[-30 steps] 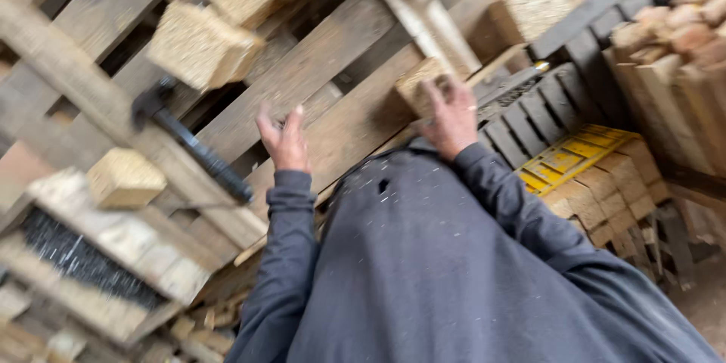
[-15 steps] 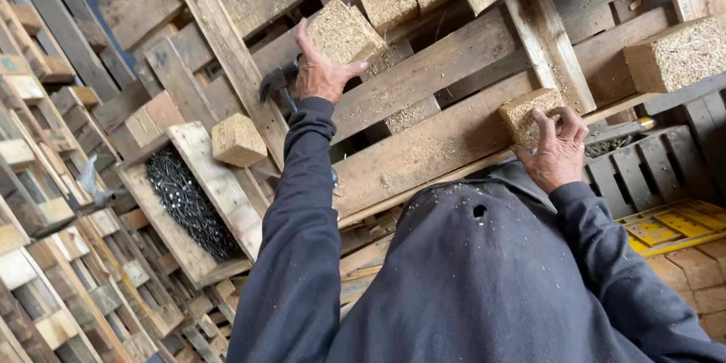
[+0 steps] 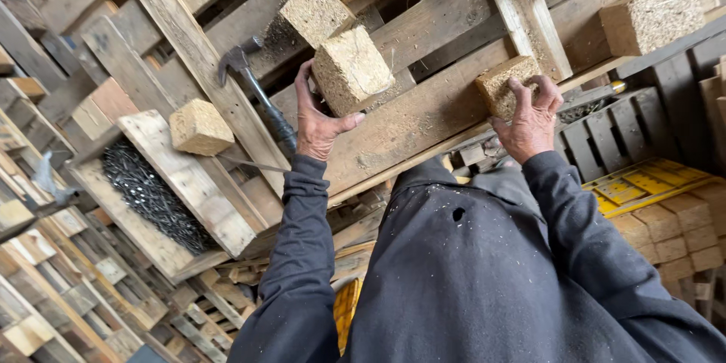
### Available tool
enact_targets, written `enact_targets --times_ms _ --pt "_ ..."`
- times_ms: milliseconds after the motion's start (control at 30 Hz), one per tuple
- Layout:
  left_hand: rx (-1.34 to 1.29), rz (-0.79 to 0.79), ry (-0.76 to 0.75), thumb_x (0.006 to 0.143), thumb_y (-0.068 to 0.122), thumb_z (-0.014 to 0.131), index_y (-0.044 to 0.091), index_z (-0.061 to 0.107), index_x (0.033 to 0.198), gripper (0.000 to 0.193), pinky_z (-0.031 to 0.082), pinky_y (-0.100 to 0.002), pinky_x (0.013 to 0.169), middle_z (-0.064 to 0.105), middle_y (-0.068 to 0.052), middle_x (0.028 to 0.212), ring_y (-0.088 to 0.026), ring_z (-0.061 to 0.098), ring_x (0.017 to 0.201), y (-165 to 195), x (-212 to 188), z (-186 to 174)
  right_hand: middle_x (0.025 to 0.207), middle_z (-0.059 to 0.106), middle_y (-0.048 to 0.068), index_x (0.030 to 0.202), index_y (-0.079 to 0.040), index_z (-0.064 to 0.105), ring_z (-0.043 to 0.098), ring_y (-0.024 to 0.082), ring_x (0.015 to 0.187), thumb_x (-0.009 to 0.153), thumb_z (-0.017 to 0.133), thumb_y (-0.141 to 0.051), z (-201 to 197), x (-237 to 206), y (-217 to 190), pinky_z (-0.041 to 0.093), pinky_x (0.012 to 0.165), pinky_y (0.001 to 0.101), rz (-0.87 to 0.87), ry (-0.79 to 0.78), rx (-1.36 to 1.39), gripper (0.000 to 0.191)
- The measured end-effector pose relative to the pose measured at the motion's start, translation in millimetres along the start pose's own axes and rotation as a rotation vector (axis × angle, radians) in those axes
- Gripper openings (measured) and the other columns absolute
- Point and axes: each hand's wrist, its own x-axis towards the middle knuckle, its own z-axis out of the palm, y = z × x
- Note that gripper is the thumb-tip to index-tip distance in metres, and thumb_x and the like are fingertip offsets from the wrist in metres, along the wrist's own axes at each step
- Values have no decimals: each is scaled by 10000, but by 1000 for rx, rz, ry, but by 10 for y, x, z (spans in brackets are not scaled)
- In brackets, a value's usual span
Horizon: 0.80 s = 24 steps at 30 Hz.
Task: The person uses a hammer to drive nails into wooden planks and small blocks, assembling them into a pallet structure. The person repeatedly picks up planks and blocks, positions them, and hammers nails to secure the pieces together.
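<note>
Stacked pallets fill the view. Left hand has lifted a pressed-wood block off the pallet board, fingers clamping it; right hand still pinches another block at the board's edge.

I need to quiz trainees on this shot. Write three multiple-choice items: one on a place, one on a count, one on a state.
1. Where is the hammer?
A. Lying on the pallet, beside the left hand
B. In the right hand
C. On the yellow crate

2. How many blocks do the hands hold in all?
A. None
B. Two
C. Four

3. How is the right hand on its block?
A. Flat and open, clear of it
B. Fingers curled over it
C. Out of view

Answers: 1 A, the hammer's head and dark handle lie on the boards next to the left wrist. 2 B, the left hand grips one block, the right hand another. 3 B, the fingertips wrap its front edge.
</note>
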Motion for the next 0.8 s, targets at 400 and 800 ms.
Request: enact_targets --times_ms 400,800 --pt "608 -284 -33 580 267 985 162 211 1552 1246 487 -440 1052 607 -205 1401 -368 612 1243 -612 -709 968 1320 503 119 1491 -56 507 580 241 1189 952 576 -45 -412 -217 600 516 1026 377 284 12 906 543" --pt "1097 -198 -94 706 661 902 177 285 1599 1189 512 -382 612 671 -137 988 -214 628 764 65 -688 2125 886 690 55 1331 -20 631 636 159 773 988 582 -118 -189 -1515 636 522 710 305 570 -451 835 360"
